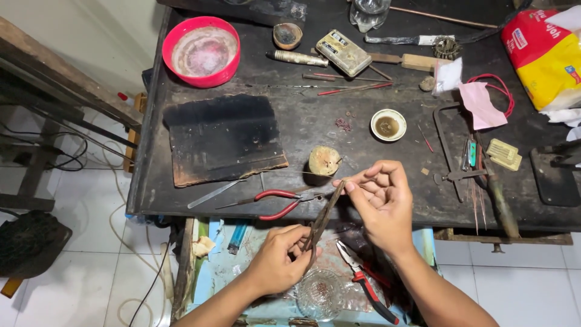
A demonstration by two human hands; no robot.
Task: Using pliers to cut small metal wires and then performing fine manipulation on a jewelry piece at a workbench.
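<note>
A long, dark, tarnished pair of metal tweezers (321, 221) is held slanting above the front edge of the dark worktop (315, 130). It looks light, stiff and springy, best gripped mid-shaft. The left hand (279, 260) is curled closed around its lower end. The right hand (378, 197) pinches near the tip with thumb and forefinger, its other fingers loosely bent; whether something tiny sits in that pinch cannot be told. Just behind lie red-handled pliers (275, 204), a small round wooden block (324, 161) and a charred black slab (223, 139).

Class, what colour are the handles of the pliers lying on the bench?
Red, on the pliers; head view.
</note>
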